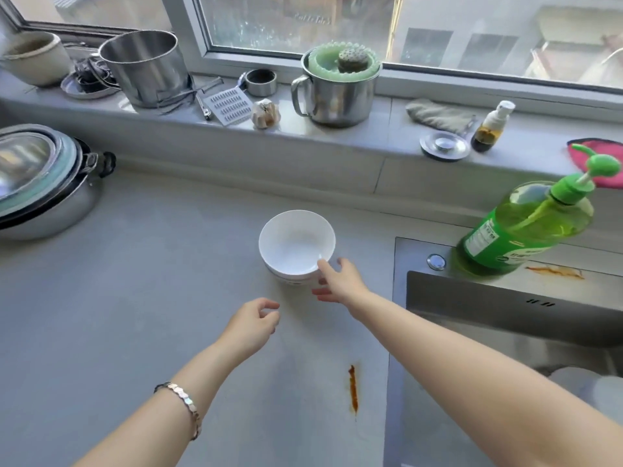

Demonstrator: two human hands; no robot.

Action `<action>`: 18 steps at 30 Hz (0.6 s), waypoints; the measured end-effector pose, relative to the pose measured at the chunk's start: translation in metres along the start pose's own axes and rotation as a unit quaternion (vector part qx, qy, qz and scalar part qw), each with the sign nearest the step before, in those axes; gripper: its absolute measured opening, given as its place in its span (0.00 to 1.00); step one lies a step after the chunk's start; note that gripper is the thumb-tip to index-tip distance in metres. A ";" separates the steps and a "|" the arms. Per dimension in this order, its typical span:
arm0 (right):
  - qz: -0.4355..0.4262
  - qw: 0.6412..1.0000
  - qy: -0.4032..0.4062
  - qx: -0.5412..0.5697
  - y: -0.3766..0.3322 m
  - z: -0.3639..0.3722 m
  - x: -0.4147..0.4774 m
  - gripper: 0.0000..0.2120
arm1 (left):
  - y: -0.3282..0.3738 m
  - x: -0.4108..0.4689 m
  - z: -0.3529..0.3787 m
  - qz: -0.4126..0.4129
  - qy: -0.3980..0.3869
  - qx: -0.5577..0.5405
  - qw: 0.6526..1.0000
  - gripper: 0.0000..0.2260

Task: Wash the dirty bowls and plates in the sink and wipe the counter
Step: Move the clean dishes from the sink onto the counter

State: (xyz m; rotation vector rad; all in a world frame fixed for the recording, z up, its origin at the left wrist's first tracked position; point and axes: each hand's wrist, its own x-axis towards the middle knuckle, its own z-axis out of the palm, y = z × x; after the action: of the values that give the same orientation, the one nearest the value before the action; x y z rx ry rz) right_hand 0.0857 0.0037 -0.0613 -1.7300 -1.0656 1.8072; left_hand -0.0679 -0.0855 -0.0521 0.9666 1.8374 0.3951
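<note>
Bowls stacked, right hand touching rim, left hand loosely curled

- white bowls: nested stack, upright, top one looks clean inside, sitting mid-counter
- counter: grey, orange-red smear right by the sink edge
- sink: steel, blurry white dishes down inside

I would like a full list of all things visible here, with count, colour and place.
bowls: one stack, white, counter centre
sink: one, steel, right
soap bottle: one, green, sink's back rim
stains: two, orange, counter and sink rim
tall pot: one, steel, sill left
lidded pot: one, steel, counter left
mug: one, steel with green lid, sill
grater: one, grey, sill
spray bottle: one, brown, sill right
left hand: one, above counter, holds nothing
right hand: one, fingertip touches top bowl's rim
</note>
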 end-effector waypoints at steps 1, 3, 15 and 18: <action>0.013 0.999 -0.025 -0.029 0.006 -0.011 -0.008 0.27 | 0.002 -0.001 0.005 0.003 -0.001 0.005 1.000 0.08; 0.051 0.990 -0.086 -0.098 0.024 -0.040 -0.032 0.24 | 0.008 -0.003 0.019 0.012 -0.007 0.017 1.000 0.08; 0.185 0.973 0.106 -0.088 0.203 -0.323 -0.159 0.16 | 0.096 -0.062 0.268 0.103 -0.217 0.208 0.948 0.06; 0.185 0.968 0.161 -0.054 0.233 -0.389 -0.181 0.13 | 0.119 -0.083 0.341 0.124 -0.244 0.239 0.932 0.09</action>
State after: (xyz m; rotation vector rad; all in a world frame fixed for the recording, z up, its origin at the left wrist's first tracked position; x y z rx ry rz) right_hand 0.5357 -0.1840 -0.0942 -2.3170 -0.7563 1.6070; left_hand 0.2998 -0.1238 -0.0830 1.4858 1.3733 -0.1568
